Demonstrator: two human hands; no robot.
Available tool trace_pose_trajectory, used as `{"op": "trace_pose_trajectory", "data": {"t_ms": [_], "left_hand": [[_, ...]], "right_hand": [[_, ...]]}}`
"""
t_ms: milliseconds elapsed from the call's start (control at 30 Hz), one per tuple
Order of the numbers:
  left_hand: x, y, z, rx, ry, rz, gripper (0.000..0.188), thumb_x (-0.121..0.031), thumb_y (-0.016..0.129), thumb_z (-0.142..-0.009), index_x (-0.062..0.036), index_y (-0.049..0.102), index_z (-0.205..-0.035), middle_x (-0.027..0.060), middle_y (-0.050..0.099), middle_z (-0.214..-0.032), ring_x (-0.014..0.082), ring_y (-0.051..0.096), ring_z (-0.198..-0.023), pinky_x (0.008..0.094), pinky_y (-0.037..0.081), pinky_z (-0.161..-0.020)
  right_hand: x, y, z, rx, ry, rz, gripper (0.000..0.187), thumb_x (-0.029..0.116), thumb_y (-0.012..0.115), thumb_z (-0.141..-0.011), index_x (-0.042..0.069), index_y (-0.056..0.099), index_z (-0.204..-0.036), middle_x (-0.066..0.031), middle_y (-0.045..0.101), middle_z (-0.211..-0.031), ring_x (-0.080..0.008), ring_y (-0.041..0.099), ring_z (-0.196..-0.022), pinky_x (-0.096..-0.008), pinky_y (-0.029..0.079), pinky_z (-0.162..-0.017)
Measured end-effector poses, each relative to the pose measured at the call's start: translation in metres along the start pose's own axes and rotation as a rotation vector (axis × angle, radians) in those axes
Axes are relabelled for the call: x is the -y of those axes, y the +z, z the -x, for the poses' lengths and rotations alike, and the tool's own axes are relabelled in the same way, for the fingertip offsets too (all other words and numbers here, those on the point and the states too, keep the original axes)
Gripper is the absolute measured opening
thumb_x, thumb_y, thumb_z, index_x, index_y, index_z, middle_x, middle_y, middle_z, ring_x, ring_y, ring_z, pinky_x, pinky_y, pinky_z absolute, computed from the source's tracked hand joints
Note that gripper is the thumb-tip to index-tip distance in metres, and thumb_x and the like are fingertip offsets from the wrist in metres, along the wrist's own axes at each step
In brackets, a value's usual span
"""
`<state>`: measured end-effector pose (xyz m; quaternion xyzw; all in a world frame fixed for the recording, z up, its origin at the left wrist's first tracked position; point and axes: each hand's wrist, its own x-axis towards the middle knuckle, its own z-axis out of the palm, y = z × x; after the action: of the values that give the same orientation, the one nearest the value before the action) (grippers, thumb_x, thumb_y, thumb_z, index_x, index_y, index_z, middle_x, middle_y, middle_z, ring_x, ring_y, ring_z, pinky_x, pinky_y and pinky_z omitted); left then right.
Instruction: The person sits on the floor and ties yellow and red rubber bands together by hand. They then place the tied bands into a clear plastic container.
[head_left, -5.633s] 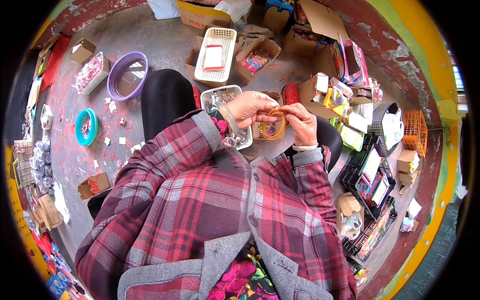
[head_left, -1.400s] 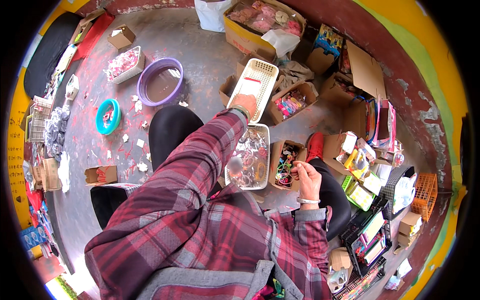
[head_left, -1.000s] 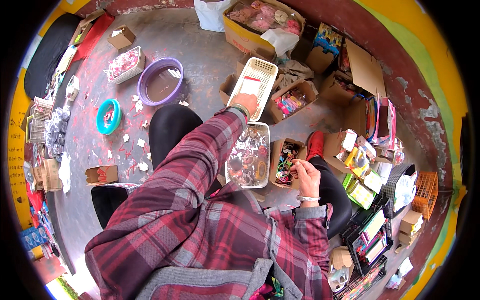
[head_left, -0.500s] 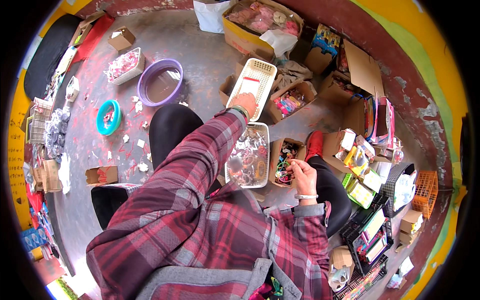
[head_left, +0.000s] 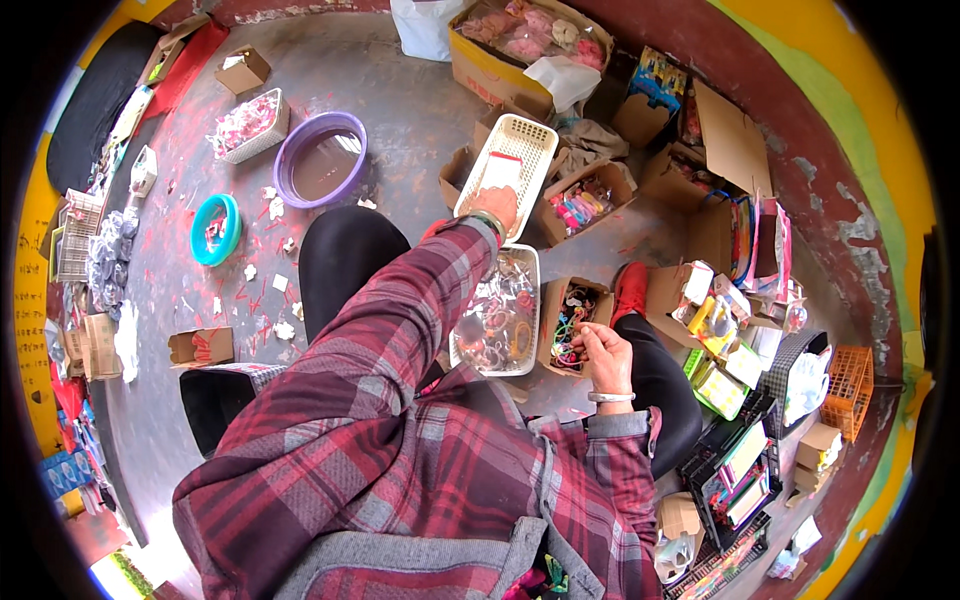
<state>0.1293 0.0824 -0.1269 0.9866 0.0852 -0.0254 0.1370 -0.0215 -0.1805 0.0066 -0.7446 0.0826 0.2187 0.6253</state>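
Note:
My left hand (head_left: pixel 495 206) reaches forward into a long cream plastic basket (head_left: pixel 532 145), resting over white cards (head_left: pixel 500 172) with a red band at their top. Its fingertips are hidden, so its grip does not show. Nearer to me, a white basket (head_left: pixel 534 275) holds small items in clear plastic bags. My right hand (head_left: pixel 608 360) is closed in a pinch beside a small cardboard box (head_left: pixel 547 325) of colourful bands that look like hair ties (head_left: pixel 572 312). Whatever lies between its thumb and fingers is too small to make out.
A purple basin (head_left: pixel 288 185) of water and a teal bowl (head_left: pixel 200 232) stand to the left, among scattered scraps. Open cardboard boxes (head_left: pixel 730 140) line the far right. Black crates (head_left: pixel 715 480) and an orange basket (head_left: pixel 848 392) are at the right.
My right hand has shifted very slightly, its fingers still pinched. The left hand stays over the white cards. The view has tilted a little.

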Motion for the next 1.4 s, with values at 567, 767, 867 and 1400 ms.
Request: {"op": "trace_pose_trajectory", "data": {"t_ms": [567,767,867,1400], "left_hand": [[-0.019,-0.141,-0.007,0.221,0.049,0.668,0.011,-0.006,0.063,-0.074,0.0047,0.060,-0.076,0.0099,0.061,-0.066,0.0142,0.061,-0.053,0.0245,0.050,-0.047],[-0.082,-0.204,0.080,0.856,0.086,1.062,0.011,-0.009,0.067,-0.074,-0.0019,0.059,-0.071,0.0063,0.062,-0.070,0.0128,0.063,-0.067,0.0211,0.052,-0.058],[-0.093,-0.202,0.110,0.949,0.118,1.081,0.014,-0.011,0.069,-0.073,-0.0042,0.058,-0.069,0.0062,0.062,-0.070,0.0133,0.063,-0.067,0.0213,0.051,-0.059],[-0.078,-0.188,0.097,0.908,0.078,1.253,0.017,-0.019,0.066,-0.078,-0.0038,0.059,-0.075,0.0074,0.063,-0.069,0.0126,0.061,-0.061,0.0206,0.049,-0.056]], "right_hand": [[0.001,-0.008,0.004,-0.017,-0.130,-0.048,0.019,0.011,0.054,-0.084,-0.004,0.063,-0.093,-0.0038,0.061,-0.072,-0.0090,0.057,-0.065,-0.0209,0.046,-0.061],[0.019,-0.016,0.013,-0.198,-0.411,-0.214,0.022,0.008,0.059,-0.082,-0.002,0.060,-0.101,-0.0036,0.060,-0.091,-0.0104,0.055,-0.081,-0.0223,0.044,-0.074],[0.028,-0.013,0.020,-0.187,-0.526,-0.147,0.038,0.009,0.064,-0.077,0.001,0.053,-0.113,-0.0058,0.055,-0.107,-0.0129,0.052,-0.089,-0.0253,0.043,-0.079],[0.020,-0.016,0.014,-0.112,-0.174,-0.418,0.010,0.004,0.064,-0.078,-0.002,0.062,-0.085,-0.0029,0.059,-0.066,-0.0071,0.050,-0.053,-0.0181,0.038,-0.049]]}}
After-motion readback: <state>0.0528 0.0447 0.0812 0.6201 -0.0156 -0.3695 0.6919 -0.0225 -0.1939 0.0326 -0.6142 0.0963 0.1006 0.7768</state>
